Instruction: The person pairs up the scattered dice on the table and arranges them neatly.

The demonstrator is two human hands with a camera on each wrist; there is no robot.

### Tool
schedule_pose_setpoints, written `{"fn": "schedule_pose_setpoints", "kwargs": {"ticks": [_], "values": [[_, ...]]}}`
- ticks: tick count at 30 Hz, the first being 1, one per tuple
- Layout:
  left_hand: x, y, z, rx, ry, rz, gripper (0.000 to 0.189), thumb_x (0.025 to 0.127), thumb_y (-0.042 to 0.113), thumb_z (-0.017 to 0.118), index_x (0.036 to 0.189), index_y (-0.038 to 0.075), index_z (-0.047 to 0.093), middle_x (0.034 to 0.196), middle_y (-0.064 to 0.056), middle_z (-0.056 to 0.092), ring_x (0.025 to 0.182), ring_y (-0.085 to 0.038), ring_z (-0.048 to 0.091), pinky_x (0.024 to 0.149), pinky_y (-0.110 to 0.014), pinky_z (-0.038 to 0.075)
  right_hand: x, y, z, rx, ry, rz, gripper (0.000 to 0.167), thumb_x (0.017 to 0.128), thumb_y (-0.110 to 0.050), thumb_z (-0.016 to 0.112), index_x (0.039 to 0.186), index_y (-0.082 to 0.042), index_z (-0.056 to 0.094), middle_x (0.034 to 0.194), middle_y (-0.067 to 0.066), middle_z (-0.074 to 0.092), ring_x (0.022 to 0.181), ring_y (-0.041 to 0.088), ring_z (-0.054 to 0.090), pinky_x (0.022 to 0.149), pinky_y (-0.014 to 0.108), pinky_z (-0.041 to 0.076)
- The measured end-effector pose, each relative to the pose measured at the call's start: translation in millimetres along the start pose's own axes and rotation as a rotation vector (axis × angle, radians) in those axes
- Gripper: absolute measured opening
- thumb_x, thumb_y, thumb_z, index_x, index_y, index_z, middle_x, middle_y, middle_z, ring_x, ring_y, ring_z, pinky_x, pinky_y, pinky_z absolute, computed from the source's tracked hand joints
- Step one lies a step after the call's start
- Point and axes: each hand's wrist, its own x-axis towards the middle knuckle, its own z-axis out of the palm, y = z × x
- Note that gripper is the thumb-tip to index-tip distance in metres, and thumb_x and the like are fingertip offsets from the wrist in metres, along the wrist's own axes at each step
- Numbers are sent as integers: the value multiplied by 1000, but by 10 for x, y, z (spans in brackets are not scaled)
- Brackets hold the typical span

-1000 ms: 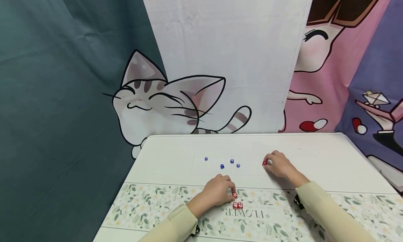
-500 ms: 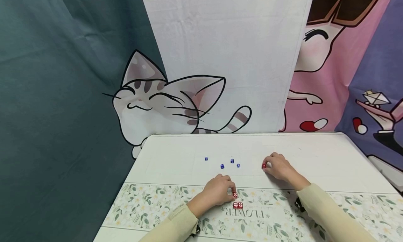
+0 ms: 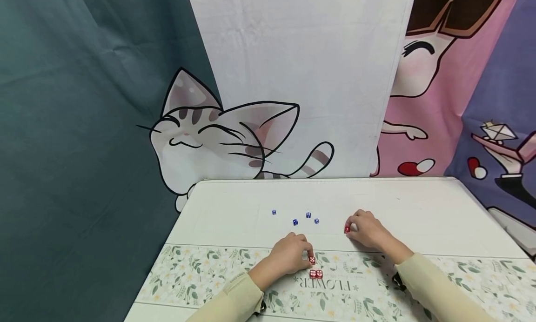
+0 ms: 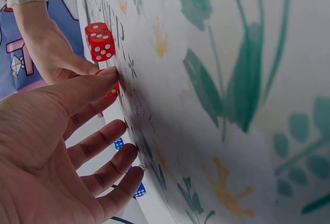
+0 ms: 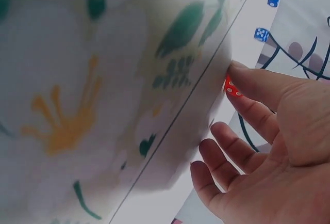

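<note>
In the head view my left hand pinches a red die between thumb and forefinger, low over the floral band. Just nearer than it, two red dice sit side by side, touching. Most of the pinched die is hidden behind the thumb in the left wrist view. Farther to the right, my right hand pinches another red die with its thumb and forefinger over the white part of the table. The right wrist view shows this die between the fingertips, the other fingers loosely bent.
Several blue dice lie scattered on the white table beyond my left hand. Printed flowers and upside-down lettering cross the nearer part. Behind the table hangs a cloth with cartoon drawings.
My right hand has come nearer and a little to the left, carrying its red die. My left hand has stayed in place with its die.
</note>
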Motion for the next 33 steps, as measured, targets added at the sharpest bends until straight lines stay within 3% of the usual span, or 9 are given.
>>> {"fn": "schedule_pose_setpoints", "kwargs": {"ticks": [33], "values": [[-4, 5, 30, -17, 10, -19, 14, 80, 39, 85, 83, 33, 73, 95, 11, 62, 81, -9, 48, 67, -25, 42, -274, -394, 148, -14, -14, -73, 18, 82, -20, 85, 87, -25, 68, 100, -4, 56, 91, 18, 47, 77, 40, 41]]}}
